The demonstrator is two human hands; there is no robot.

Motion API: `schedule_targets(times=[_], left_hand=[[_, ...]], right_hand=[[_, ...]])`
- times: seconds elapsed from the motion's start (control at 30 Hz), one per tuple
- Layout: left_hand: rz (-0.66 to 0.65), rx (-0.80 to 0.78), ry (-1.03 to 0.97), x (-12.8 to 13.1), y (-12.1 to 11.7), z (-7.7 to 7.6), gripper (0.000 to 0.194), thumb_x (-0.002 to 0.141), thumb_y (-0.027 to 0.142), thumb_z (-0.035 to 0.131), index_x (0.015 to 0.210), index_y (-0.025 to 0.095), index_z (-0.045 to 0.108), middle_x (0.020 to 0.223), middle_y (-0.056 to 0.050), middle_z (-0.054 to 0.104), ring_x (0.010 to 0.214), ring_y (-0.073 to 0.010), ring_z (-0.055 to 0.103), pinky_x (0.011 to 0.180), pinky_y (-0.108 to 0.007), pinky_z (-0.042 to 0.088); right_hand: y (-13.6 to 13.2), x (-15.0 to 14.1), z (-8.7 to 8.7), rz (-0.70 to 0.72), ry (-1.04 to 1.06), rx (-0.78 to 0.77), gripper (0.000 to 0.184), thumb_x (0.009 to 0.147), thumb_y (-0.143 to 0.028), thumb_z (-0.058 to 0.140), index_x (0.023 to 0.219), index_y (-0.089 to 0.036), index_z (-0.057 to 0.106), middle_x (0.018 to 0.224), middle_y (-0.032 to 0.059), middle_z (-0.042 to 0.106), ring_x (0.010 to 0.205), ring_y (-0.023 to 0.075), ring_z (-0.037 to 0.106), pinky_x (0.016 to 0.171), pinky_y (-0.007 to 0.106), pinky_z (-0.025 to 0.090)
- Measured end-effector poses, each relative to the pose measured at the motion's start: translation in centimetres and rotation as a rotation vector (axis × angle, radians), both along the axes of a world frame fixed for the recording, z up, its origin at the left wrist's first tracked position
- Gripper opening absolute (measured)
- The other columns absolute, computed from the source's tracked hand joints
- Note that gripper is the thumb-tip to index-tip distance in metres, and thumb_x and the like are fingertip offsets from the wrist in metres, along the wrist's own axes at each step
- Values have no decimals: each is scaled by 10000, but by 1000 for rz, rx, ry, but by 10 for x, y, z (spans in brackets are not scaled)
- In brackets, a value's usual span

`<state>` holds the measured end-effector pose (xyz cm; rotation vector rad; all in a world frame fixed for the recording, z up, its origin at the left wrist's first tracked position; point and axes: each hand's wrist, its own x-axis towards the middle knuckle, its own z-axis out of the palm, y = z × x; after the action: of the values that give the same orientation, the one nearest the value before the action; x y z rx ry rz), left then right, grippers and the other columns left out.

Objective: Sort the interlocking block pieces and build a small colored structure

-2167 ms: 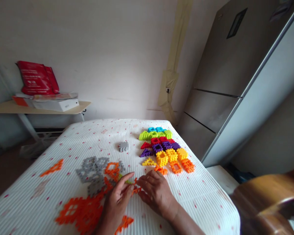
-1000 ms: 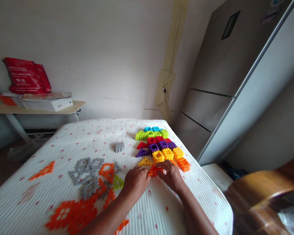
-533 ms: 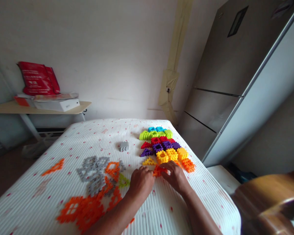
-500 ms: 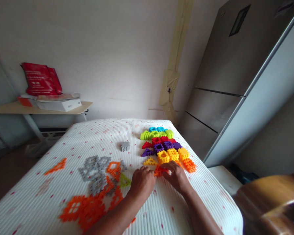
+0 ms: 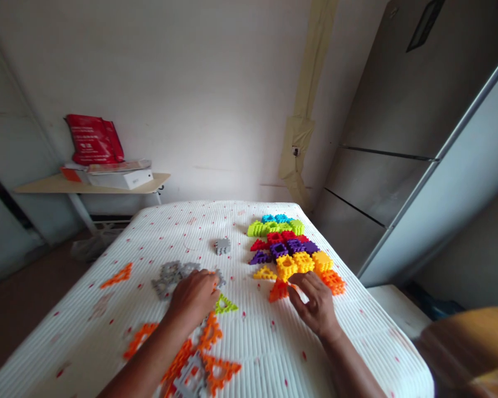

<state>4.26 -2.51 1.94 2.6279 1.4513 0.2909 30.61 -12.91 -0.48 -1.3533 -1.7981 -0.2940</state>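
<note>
Rows of sorted plastic pieces lie on the white bedspread [image 5: 257, 354] at the right: cyan [image 5: 276, 219], green [image 5: 274, 228], red [image 5: 280, 238], purple [image 5: 283, 249], yellow [image 5: 301, 262] and orange [image 5: 335, 281]. My right hand [image 5: 315, 303] pinches the edge of an orange triangle piece [image 5: 278, 291] at the near end of these rows. My left hand [image 5: 193, 298] rests curled on a loose pile of grey pieces [image 5: 170, 272] and orange ones; its fingertips are hidden. A green triangle [image 5: 226, 304] lies just right of it.
A small grey block [image 5: 222, 246] stands alone mid-bed. Orange pieces [image 5: 213, 359] lie by my left forearm, and one orange triangle [image 5: 117, 276] lies far left. A steel fridge [image 5: 406, 143] stands at right. A side table [image 5: 91, 185] carries a white box and a red bag.
My left hand has left the orange triangle and moved left onto the grey and orange pile. My right hand stays at the triangle by the sorted rows. The camera has swung left.
</note>
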Motion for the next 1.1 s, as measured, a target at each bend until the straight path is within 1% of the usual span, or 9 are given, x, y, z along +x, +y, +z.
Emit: schedule_targets(times=[0.1, 0.2, 0.43, 0.6, 0.67, 0.77, 0.83, 0.97, 1.1], left_hand=[[-2, -13, 6, -21, 9, -8, 391, 728, 32, 450, 994, 201, 682, 1071, -86, 686, 1005, -230, 602, 893, -349, 417], [-21, -15, -16, -27, 12, -16, 511, 697, -26, 415, 1073, 221, 659, 1147, -56, 668, 1052, -208, 581, 937, -333, 391], [-48, -20, -128, -26, 14, -22, 344, 724, 56, 494, 906, 259, 703, 906, -45, 708, 939, -206, 598, 886, -327, 407], [-3, -14, -380, -26, 16, -27, 292, 770, 152, 479, 951, 232, 694, 966, -61, 699, 961, -206, 587, 907, -343, 410], [57, -118, -598, -20, 12, -25, 295, 788, 243, 462, 997, 207, 668, 986, -69, 699, 938, -208, 615, 884, -353, 438], [147, -428, -959, -8, -2, -16, 352, 752, 369, 504, 1017, 167, 616, 937, -82, 709, 862, -224, 667, 769, -343, 493], [162, -586, -1109, 0, -14, -10, 361, 715, 408, 559, 975, 162, 595, 854, -68, 712, 824, -230, 682, 707, -319, 497], [183, -657, -1270, 12, -34, -8, 374, 690, 389, 631, 981, 163, 571, 771, -25, 687, 795, -199, 672, 721, -291, 485], [174, -738, -1344, 20, -44, -15, 617, 702, 373, 640, 1254, 166, 458, 683, 30, 638, 705, -150, 638, 706, -266, 470]], right_hand=[[0, -7, 0, 27, -3, 25, 113, 858, -175, 502, 862, -204, 611, 783, 58, 663, 697, 178, 598, 648, 315, 467], [-1, -10, 0, 47, 4, 27, 111, 858, -163, 499, 857, -204, 602, 773, 55, 657, 686, 170, 591, 637, 306, 460], [-2, -14, 0, 84, -21, -11, 127, 864, -146, 475, 833, -200, 586, 753, 54, 643, 680, 165, 581, 637, 297, 446], [-1, -19, 2, 90, -4, -4, 144, 873, -159, 468, 813, -203, 591, 734, 50, 643, 662, 162, 576, 624, 288, 440], [0, -25, 4, 91, 31, -10, 142, 875, -168, 473, 815, -203, 597, 748, 52, 649, 673, 164, 581, 620, 282, 445], [4, -41, 5, 79, 129, -53, 134, 875, -189, 484, 841, -204, 613, 782, 53, 664, 709, 167, 606, 640, 277, 469], [8, -55, 6, 81, 206, -98, 138, 873, -208, 492, 878, -205, 630, 792, 49, 671, 724, 168, 621, 655, 275, 488], [15, -85, 8, 86, 298, -127, 194, 874, -214, 487, 979, -212, 649, 852, 60, 688, 787, 183, 633, 710, 299, 512], [17, -102, 6, 83, 277, -148, 259, 864, -179, 496, 1084, -218, 627, 965, 73, 692, 872, 209, 629, 784, 353, 513]])
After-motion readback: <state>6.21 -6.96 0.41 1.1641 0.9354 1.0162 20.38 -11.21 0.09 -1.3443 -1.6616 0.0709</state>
